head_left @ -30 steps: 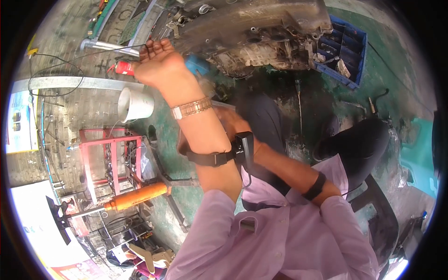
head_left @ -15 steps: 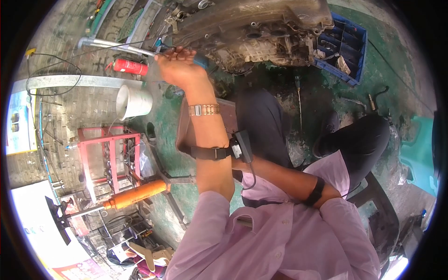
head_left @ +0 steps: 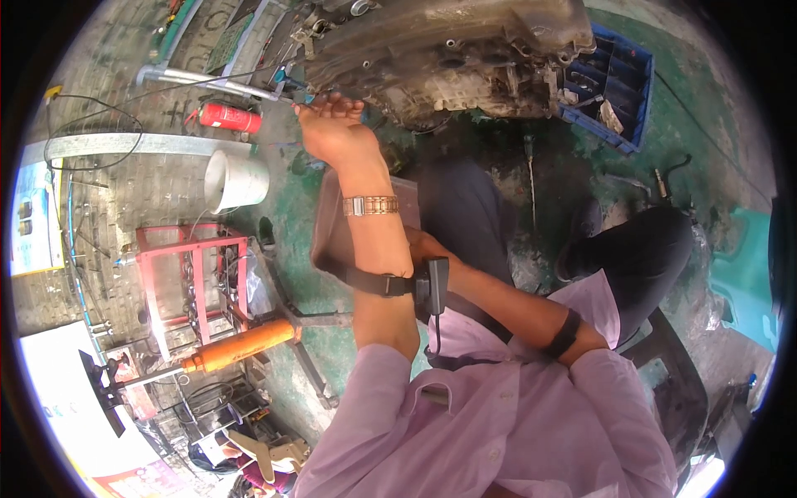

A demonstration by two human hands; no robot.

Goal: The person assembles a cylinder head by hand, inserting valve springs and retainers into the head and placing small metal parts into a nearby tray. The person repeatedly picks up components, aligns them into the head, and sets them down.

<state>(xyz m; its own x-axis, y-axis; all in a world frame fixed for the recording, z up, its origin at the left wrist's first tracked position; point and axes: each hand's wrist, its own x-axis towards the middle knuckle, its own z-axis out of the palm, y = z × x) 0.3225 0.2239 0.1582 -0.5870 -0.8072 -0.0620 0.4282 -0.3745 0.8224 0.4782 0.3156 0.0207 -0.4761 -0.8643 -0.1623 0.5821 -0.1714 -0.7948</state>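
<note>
How far work on the engine (head_left: 452, 60) has come, or what remains, cannot be told; neither hand shows a part or tool; the left hand (head_left: 334, 131), at eleven o'clock, is upturned, fingers loosely curled, grip apart; its contact with the engine is unclear; the right hand (head_left: 423, 245) is mostly behind the left forearm (head_left: 378, 245), its grip impossible to tell; the engine, at twelve o'clock, looks brown, oil-stained, paler along its lower side.

left hand (head_left: 334, 129) moved rightward, red fire extinguisher (head_left: 229, 118) uncovered, right forearm (head_left: 498, 300) drawn back
</note>
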